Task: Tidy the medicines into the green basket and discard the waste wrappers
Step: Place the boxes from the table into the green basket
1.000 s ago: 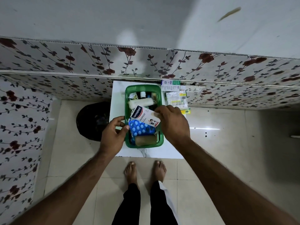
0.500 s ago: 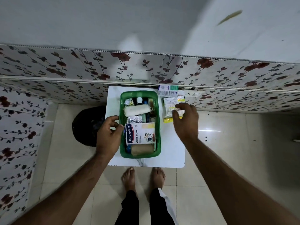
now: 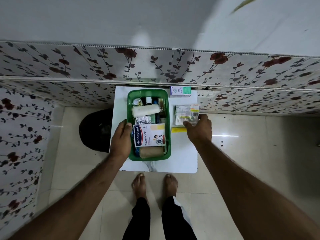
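A green basket [image 3: 167, 108] stands on a small white table [image 3: 183, 158]. In it lie a Hansaplast box [image 3: 149, 135], a white gauze roll [image 3: 146, 110], a tan bandage roll [image 3: 151, 152], a foil strip [image 3: 143, 120] and a small bottle [image 3: 148, 99]. My left hand [image 3: 121, 139] grips the basket's left rim. My right hand [image 3: 199, 129] rests on the near edge of a clear pack of cotton swabs [image 3: 187, 116], fingers curled onto it. A yellow item [image 3: 178, 130] lies just left of that hand. A white and green box [image 3: 180, 91] stands at the table's back.
A black bin bag [image 3: 96, 129] sits on the tiled floor left of the table. Floral wall panels [image 3: 155, 66] run right behind the table. My bare feet [image 3: 154, 184] stand at the table's near edge.
The Hansaplast box went from my right hand into the basket. My right hand then moved right to the cotton swab pack. My left hand stayed on the basket's rim.
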